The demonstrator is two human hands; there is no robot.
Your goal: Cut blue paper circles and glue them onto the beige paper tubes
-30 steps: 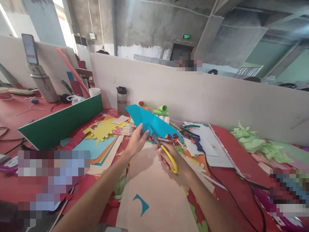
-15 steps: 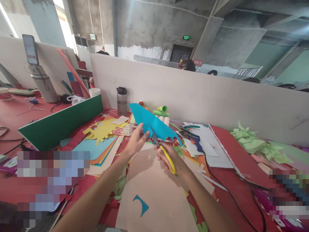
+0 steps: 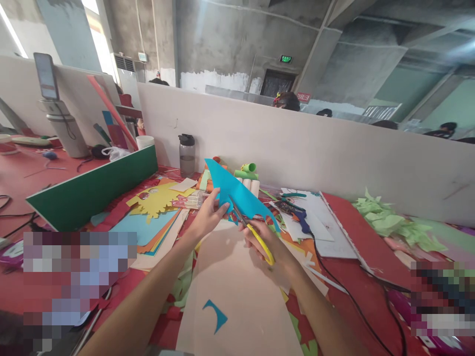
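Head view: left hand (image 3: 210, 210) is mostly closed, thumb in front, pinching the near edge of a blue sheet (image 3: 243, 195), which is held up tilted above the middle of the table. Right hand (image 3: 260, 240) is curled round the yellow handles of the scissors (image 3: 267, 253), blades at the sheet's near edge beside the left thumb; can't tell how far the blades are apart. Sheet's lower right edge has curved cutouts. Below the hands, a curved blue offcut (image 3: 220, 316) lies on a pale pink sheet (image 3: 241, 277). Red table (image 3: 345, 306) is cluttered: yellow cutout (image 3: 158, 198) and stacked colored paper (image 3: 148, 227) on the left, blue glue gun (image 3: 305, 222) on the right, green paper tubes (image 3: 247, 174) and a bottle (image 3: 187, 157) toward the white partition (image 3: 297, 143). Beyond it: bare concrete walls, lit exit sign (image 3: 285, 59), several heads over the top edge. Vs 0.5 s ago: blue sheet's upper left tip is shifted right, so it's steeper; left-hand pinch unchanged, offcut hasn't moved.
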